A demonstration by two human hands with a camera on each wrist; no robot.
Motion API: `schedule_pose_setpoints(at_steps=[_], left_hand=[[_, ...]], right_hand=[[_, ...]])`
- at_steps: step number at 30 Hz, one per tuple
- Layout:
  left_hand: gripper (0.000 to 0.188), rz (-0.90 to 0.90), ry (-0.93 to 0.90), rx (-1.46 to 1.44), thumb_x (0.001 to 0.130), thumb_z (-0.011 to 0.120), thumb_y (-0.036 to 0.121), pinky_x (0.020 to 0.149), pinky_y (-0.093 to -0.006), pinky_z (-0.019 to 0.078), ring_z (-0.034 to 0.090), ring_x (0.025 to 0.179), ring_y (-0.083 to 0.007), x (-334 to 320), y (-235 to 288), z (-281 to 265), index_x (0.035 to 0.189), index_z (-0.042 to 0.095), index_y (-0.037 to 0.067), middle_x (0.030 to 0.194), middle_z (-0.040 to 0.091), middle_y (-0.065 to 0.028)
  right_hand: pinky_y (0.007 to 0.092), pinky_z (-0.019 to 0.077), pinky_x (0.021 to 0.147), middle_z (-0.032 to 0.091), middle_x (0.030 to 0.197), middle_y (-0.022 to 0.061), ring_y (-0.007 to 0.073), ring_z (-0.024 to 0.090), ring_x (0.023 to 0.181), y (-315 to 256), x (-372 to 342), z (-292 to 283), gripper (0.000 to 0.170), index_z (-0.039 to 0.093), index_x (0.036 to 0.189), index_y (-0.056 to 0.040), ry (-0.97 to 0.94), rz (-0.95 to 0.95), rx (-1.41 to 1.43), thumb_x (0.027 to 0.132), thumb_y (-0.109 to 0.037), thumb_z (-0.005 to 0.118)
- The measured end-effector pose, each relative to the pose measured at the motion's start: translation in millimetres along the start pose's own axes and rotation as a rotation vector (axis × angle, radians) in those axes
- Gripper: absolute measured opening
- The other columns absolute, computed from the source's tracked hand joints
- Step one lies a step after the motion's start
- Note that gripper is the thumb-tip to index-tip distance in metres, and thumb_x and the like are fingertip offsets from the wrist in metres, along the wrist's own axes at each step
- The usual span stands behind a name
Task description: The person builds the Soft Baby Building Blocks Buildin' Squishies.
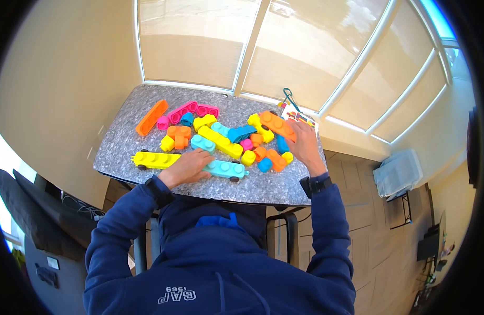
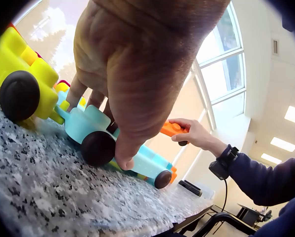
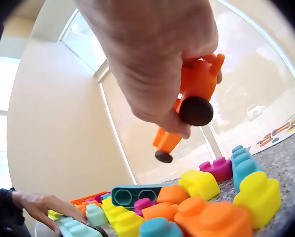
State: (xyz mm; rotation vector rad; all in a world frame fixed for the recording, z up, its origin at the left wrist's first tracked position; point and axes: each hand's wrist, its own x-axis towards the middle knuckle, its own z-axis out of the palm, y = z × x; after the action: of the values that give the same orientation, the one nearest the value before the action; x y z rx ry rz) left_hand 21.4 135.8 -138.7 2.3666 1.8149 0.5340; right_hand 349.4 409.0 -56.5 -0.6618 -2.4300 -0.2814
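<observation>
From my end of the feed, the left hand (image 1: 186, 169) straddles a light-blue plastic wheeled base with round studs (image 1: 226, 169), its thumb on the near side and its fingers reaching over the far side. That base stands on its dark wheels near the table's front edge and appears joined end to end with a bright-yellow studded wheeled base (image 1: 159, 159); I judge the grip is there to steady the pair. The right hand (image 1: 306, 142) pinches an orange plastic wheeled base (image 1: 276, 126) between thumb and fingers, holding it off the table, probably so its wheels clear the heap below. I see that heap most closely from the right wrist: loose plastic blocks in yellow, orange, blue and pink, among them a long yellow studded block (image 1: 221, 143). They lie beyond the joined pair, which seems to leave the front strip for the wheeled pieces.

The table (image 1: 273, 189) has a grey, granite-speckled top. A white printed sheet (image 1: 290, 112) lies at its far right, near tall shaded windows (image 1: 194, 47). Patterned carpet (image 1: 352, 226) covers the floor on the right.
</observation>
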Motion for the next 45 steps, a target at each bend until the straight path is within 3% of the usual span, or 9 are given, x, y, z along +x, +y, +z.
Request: schedule_pose_setpoints(at_steps=[2,8,18,23,25,32,40,43,45], left_hand=[[0.059,-0.009,-0.011,0.005,0.091,0.084,0.031,0.105,-0.0475,0.0539,0.062,0.128,-0.0357,0.8,-1.2,0.3,0.139,0.066,0.003,0.131,0.068,-0.0141],[0.060,-0.020,-0.014,-0.021,0.091,0.084,0.030,0.107,-0.0480,0.0534,0.061,0.129,-0.0354,-0.9,-2.4,2.2,0.141,0.066,0.004,0.133,0.068,-0.0136],[0.059,-0.046,-0.026,-0.049,0.093,0.083,0.028,0.110,-0.0487,0.0519,0.060,0.134,-0.0364,-0.9,-0.2,1.9,0.143,0.065,0.004,0.136,0.068,-0.0146],[0.058,-0.024,0.023,-0.042,0.090,0.086,0.026,0.107,-0.0491,0.0536,0.061,0.131,-0.0367,-1.7,0.4,4.4,0.140,0.066,0.003,0.133,0.068,-0.0144],[0.060,-0.063,-0.019,-0.066,0.094,0.083,0.029,0.112,-0.0492,0.0502,0.059,0.135,-0.0374,-1.3,0.8,2.7,0.144,0.064,0.004,0.138,0.068,-0.0157],[0.060,-0.095,-0.066,-0.070,0.094,0.083,0.029,0.112,-0.0492,0.0501,0.059,0.136,-0.0375,0.4,7.4,-6.0,0.144,0.064,0.003,0.139,0.068,-0.0159],[0.059,-0.060,-0.001,-0.068,0.093,0.084,0.027,0.111,-0.0487,0.0504,0.061,0.132,-0.0373,-3.4,3.5,-2.1,0.143,0.064,0.003,0.136,0.068,-0.0157],[0.058,-0.038,0.039,-0.045,0.089,0.085,0.024,0.106,-0.0490,0.0534,0.062,0.130,-0.0370,-4.6,1.5,2.0,0.139,0.066,0.003,0.131,0.068,-0.0145],[0.058,-0.029,0.040,-0.038,0.088,0.085,0.024,0.107,-0.0486,0.0530,0.062,0.130,-0.0372,-4.8,1.6,2.3,0.139,0.066,0.002,0.131,0.068,-0.0149]], right_hand=[[0.0494,0.0480,0.109,0.072,0.133,0.0166,0.0368,0.066,0.126,-13.9,-11.0,-16.8,0.063,0.068,0.142,-0.0075,-0.114,0.045,0.231,0.082,-0.018,0.087],[0.0473,0.0506,0.112,0.071,0.137,0.0217,0.0418,0.066,0.127,-53.1,-61.2,-44.4,0.065,0.065,0.146,-0.0065,-0.382,0.165,0.699,0.086,-0.017,0.088],[0.0454,0.0495,0.114,0.069,0.140,0.0214,0.0412,0.065,0.129,-48.7,-134.5,-32.8,0.065,0.063,0.146,-0.0036,-0.382,0.154,0.617,0.087,-0.013,0.088],[0.0466,0.0475,0.116,0.069,0.140,0.0209,0.0411,0.063,0.131,-44.7,-141.5,-32.5,0.065,0.063,0.146,-0.0045,-0.392,0.157,0.600,0.087,-0.012,0.087],[0.0468,0.0466,0.117,0.069,0.140,0.0207,0.0409,0.062,0.133,-42.2,-141.8,-28.8,0.065,0.063,0.147,-0.0048,-0.401,0.154,0.596,0.087,-0.012,0.087],[0.0494,0.0433,0.120,0.068,0.141,0.0197,0.0413,0.059,0.135,-38.0,-136.6,-18.8,0.063,0.063,0.148,-0.0083,-0.415,0.102,0.550,0.088,-0.012,0.084],[0.0494,0.0425,0.121,0.069,0.140,0.0184,0.0409,0.058,0.137,-28.5,-127.3,-18.5,0.059,0.066,0.144,-0.0078,-0.452,0.093,0.545,0.089,-0.015,0.085],[0.0479,0.0499,0.114,0.074,0.131,0.0189,0.0404,0.066,0.127,-15.8,-111.3,-36.6,0.047,0.071,0.135,-0.0054,-0.347,0.150,0.537,0.091,-0.015,0.084],[0.0441,0.0589,0.099,0.078,0.118,0.0184,0.0372,0.074,0.109,-6.3,-94.5,-45.5,0.036,0.075,0.126,-0.0030,-0.130,0.180,0.495,0.093,-0.014,0.083]])
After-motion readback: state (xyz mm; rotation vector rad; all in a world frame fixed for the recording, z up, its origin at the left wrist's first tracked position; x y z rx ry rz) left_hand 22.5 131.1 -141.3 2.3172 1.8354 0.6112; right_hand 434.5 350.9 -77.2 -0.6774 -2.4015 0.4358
